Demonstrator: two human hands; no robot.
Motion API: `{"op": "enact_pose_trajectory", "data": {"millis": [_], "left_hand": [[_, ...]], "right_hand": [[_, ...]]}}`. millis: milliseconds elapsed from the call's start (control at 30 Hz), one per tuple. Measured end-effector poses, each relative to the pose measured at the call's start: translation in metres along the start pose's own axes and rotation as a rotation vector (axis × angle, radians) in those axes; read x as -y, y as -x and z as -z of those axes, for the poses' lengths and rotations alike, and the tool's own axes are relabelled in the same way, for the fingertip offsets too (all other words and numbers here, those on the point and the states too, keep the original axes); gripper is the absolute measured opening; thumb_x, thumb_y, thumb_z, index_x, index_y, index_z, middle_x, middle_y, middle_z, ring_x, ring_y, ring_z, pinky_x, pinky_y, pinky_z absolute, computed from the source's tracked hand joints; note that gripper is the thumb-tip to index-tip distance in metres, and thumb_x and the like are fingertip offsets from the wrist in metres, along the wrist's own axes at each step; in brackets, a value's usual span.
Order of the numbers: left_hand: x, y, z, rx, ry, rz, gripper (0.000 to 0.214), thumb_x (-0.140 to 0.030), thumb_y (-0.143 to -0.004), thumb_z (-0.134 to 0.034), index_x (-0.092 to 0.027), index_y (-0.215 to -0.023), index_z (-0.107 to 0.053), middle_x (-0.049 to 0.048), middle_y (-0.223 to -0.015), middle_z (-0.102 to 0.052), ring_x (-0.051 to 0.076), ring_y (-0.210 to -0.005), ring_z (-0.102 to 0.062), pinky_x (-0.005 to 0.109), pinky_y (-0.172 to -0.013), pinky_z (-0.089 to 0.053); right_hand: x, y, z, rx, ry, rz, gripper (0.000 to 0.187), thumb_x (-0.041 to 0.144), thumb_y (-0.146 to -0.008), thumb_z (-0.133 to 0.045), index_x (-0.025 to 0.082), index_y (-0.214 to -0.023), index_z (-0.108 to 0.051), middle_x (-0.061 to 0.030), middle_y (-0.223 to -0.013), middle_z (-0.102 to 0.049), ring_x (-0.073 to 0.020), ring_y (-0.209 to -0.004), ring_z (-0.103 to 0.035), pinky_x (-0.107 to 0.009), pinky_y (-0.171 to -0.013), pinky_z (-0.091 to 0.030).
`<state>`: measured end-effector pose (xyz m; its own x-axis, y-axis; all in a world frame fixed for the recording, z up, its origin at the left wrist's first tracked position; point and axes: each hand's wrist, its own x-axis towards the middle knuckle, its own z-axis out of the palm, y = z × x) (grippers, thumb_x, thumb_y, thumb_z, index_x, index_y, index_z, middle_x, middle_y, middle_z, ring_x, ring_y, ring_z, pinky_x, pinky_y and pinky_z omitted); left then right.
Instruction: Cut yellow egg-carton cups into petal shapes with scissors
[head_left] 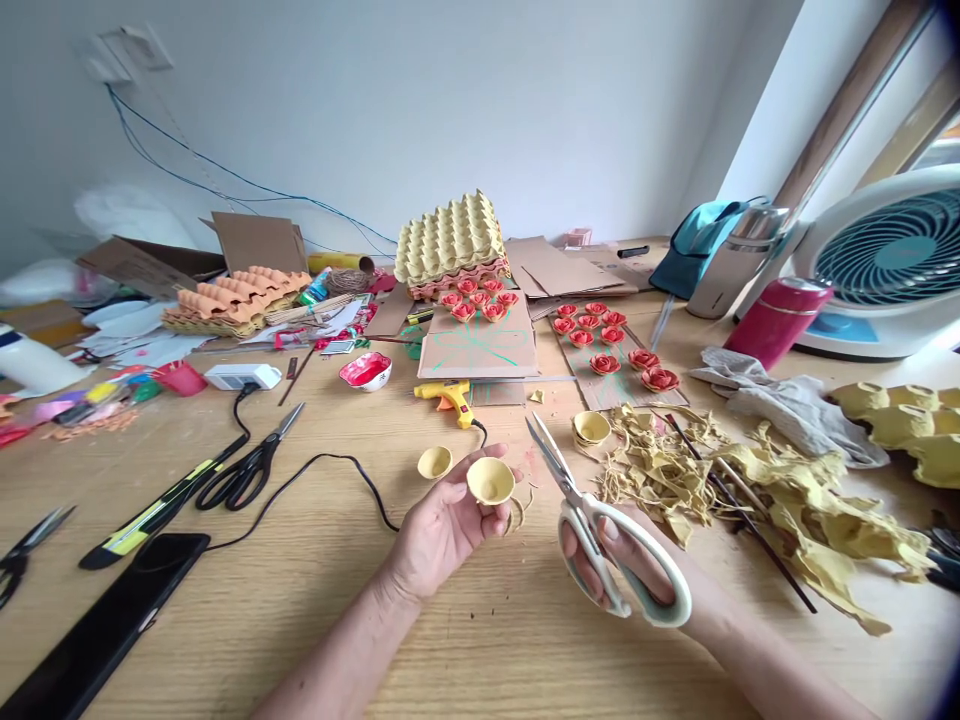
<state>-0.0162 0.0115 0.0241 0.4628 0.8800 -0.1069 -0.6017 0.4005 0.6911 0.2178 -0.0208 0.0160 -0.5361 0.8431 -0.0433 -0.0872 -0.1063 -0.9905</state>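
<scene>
Left hand (pixel 446 532) clamped on yellow cup (pixel 491 482), right hand (pixel 636 553) gripping white-handled scissors (pixel 576 497) (blades (pixel 553 455) slightly apart); egg trays (pixel 450 240) stacked near the table's (pixel 300 590) back edge.

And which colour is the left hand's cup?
The cup is pale yellow, best seen in the head view.

Indoor craft workspace: wooden table (pixel 225 620), white-handled scissors (pixel 573 494), glue gun (pixel 450 394), stacked egg trays (pixel 450 240), red flowers (pixel 493 311) on cardboard (pixel 516 358).
</scene>
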Motion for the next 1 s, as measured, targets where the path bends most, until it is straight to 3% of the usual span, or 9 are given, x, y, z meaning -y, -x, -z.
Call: {"op": "enact_pose_trajectory", "data": {"millis": [167,400,567,767,900,1000], "left_hand": [[0.002,-0.002,0.003,0.03,0.071,0.006,0.039,-0.027,-0.081,-0.063,-0.011,-0.116,-0.071,0.0129,-0.099,-0.072,0.013,-0.065,-0.059,0.023,-0.058,-0.046],[0.003,-0.002,0.002,-0.004,0.063,0.021,0.039,-0.032,-0.084,-0.063,-0.007,-0.114,-0.071,0.013,-0.092,-0.071,0.013,-0.062,-0.055,0.024,-0.057,-0.043],[0.002,-0.001,0.003,-0.013,0.059,0.016,0.038,-0.033,-0.084,-0.065,-0.009,-0.111,-0.072,0.011,-0.088,-0.07,0.012,-0.062,-0.056,0.023,-0.056,-0.044],[0.0,-0.001,0.002,-0.076,0.071,-0.01,0.034,-0.032,-0.084,-0.067,-0.011,-0.11,-0.071,0.0114,-0.096,-0.072,0.017,-0.074,-0.065,0.025,-0.063,-0.051],[-0.003,-0.003,0.002,-0.095,0.06,-0.027,0.032,-0.032,-0.087,-0.064,-0.011,-0.111,-0.07,0.0133,-0.105,-0.071,0.016,-0.074,-0.065,0.024,-0.061,-0.051],[-0.01,-0.005,0.005,-0.167,0.055,-0.111,0.031,-0.032,-0.089,-0.061,-0.012,-0.111,-0.069,0.012,-0.102,-0.071,0.015,-0.072,-0.063,0.025,-0.061,-0.051]], "right_hand": [[-0.011,-0.001,0.002,0.064,-0.132,0.031,0.053,0.067,-0.091,-0.051,0.015,-0.085,-0.059,0.0039,-0.051,-0.049,-0.0066,-0.038,-0.042,-0.016,-0.037,-0.032],[-0.011,0.0,-0.001,0.075,-0.293,0.093,0.054,0.065,-0.094,-0.047,0.014,-0.088,-0.063,0.0005,-0.054,-0.055,-0.0085,-0.042,-0.049,-0.017,-0.041,-0.037],[-0.018,-0.002,0.001,0.047,-0.401,0.073,0.049,0.058,-0.097,-0.046,0.013,-0.086,-0.063,0.0028,-0.049,-0.052,-0.0065,-0.036,-0.043,-0.016,-0.037,-0.033],[-0.022,-0.002,-0.003,0.119,-0.556,-0.009,0.052,0.058,-0.098,-0.044,0.012,-0.083,-0.063,0.0051,-0.046,-0.046,-0.0048,-0.033,-0.034,-0.015,-0.034,-0.03],[-0.013,0.0,-0.004,0.074,-0.4,-0.068,0.054,0.064,-0.096,-0.042,0.014,-0.085,-0.06,0.0044,-0.048,-0.048,-0.0068,-0.036,-0.039,-0.018,-0.036,-0.031],[0.001,0.002,-0.003,-0.081,-0.031,-0.146,0.051,0.065,-0.093,-0.046,0.017,-0.082,-0.056,0.0032,-0.053,-0.05,-0.0096,-0.043,-0.044,-0.02,-0.042,-0.031]]}}
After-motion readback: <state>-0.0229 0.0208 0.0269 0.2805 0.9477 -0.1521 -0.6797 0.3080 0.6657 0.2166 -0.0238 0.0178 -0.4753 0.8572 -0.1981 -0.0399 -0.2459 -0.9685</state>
